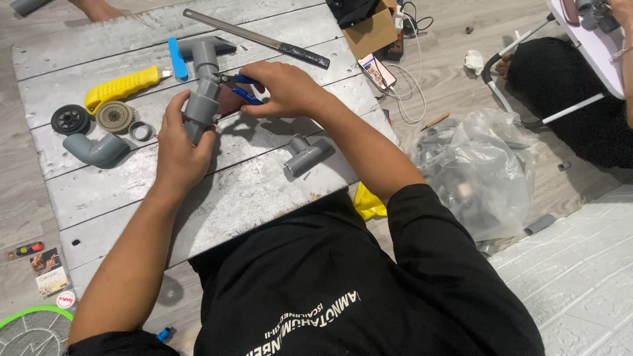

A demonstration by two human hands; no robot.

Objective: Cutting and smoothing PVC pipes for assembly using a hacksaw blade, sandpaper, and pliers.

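My left hand grips the lower end of a grey plastic pipe assembly, held upright over a grey wooden board. The assembly ends in a tee fitting at its far end. My right hand holds blue-handled pliers with the jaws at the side of the pipe. A loose grey tee fitting lies on the board just right of my hands.
On the board lie a yellow utility knife, a grey elbow fitting, a black wheel, a tan disc, a small ring, a blue piece and a long blade. A phone, a cardboard box and a plastic bag sit right.
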